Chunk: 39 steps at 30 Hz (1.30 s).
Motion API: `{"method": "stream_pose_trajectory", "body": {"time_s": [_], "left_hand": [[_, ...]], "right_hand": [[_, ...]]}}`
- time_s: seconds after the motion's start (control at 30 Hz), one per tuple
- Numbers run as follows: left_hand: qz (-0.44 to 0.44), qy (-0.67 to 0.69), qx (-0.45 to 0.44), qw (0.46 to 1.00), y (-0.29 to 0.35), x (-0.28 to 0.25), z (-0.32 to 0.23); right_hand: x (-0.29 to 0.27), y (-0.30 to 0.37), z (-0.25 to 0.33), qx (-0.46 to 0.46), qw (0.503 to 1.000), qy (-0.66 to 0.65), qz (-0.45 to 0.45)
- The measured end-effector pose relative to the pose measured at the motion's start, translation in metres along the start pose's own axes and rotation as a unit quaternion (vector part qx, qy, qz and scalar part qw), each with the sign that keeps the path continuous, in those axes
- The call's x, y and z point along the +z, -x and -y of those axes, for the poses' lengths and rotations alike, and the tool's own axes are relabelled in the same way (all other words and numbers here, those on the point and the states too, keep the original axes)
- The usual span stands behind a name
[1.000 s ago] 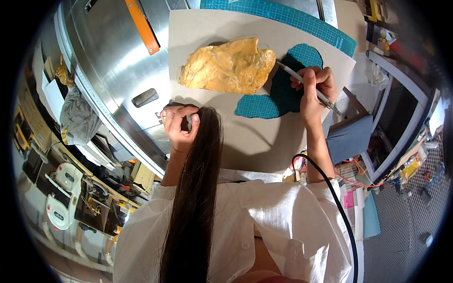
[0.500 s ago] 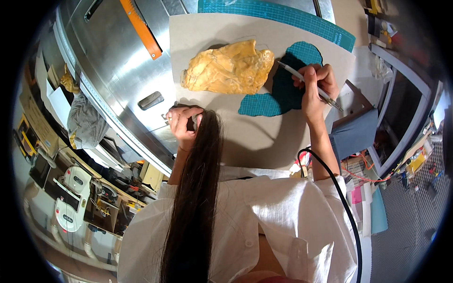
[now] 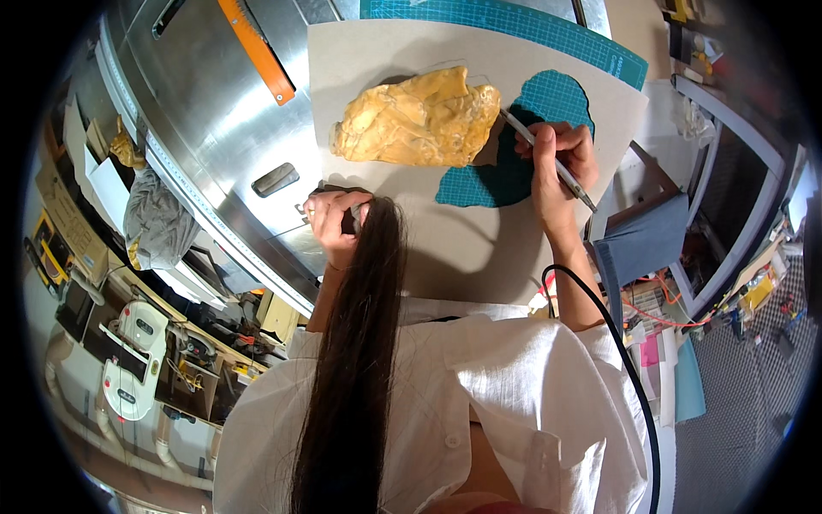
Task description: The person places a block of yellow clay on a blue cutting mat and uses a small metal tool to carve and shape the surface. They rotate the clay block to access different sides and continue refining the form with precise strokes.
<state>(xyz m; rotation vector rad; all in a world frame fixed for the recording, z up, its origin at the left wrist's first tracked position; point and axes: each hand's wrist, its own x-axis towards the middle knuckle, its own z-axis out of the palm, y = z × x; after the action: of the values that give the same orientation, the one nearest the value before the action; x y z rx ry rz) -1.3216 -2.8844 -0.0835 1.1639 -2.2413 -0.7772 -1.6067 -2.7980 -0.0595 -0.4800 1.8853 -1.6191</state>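
A yellow, lumpy, rock-like piece (image 3: 411, 120) lies on a large grey-beige board (image 3: 445, 257). My right hand (image 3: 561, 163) grips a slim silver-grey pen (image 3: 569, 180), its tip close to the right edge of the yellow piece. Beneath that hand is an irregular teal gridded shape (image 3: 479, 186), patterned like the cutting mat (image 3: 514, 24) behind the board; my hand and shadow cover part of it. At the board's left edge my left hand (image 3: 336, 221) is closed, fingers curled around something greyish. Long dark hair hides part of it.
An orange-handled saw (image 3: 267, 64) lies on the metal worktop (image 3: 214, 94) at the upper left. A dark oblong thing (image 3: 276, 180) sits left of the board. A black cable (image 3: 599, 317) loops past my right forearm. Crowded shelves and tools line the left side.
My right hand has moved left, and the pen now leans differently, its tip still beside the yellow piece. My left hand has stayed nearly in place.
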Motion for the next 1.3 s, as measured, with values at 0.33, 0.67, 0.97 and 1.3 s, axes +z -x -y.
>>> {"method": "stream_pose_trajectory", "body": {"time_s": [0.33,0.67,0.97,1.3], "left_hand": [[0.010,-0.018,0.014,1.000,0.002,-0.001,0.003],[0.012,-0.017,0.006,1.000,0.001,-0.002,0.000],[0.014,-0.006,-0.006,1.000,0.002,-0.001,0.000],[0.015,-0.013,0.023,1.000,0.001,0.000,0.003]], "right_hand": [[0.003,-0.004,-0.001,-0.019,1.000,0.005,0.000],[0.003,-0.004,-0.003,-0.031,0.999,-0.002,0.010],[0.006,-0.003,0.001,-0.005,1.000,-0.018,-0.013],[0.005,-0.003,-0.001,-0.017,1.000,-0.020,-0.014]]}}
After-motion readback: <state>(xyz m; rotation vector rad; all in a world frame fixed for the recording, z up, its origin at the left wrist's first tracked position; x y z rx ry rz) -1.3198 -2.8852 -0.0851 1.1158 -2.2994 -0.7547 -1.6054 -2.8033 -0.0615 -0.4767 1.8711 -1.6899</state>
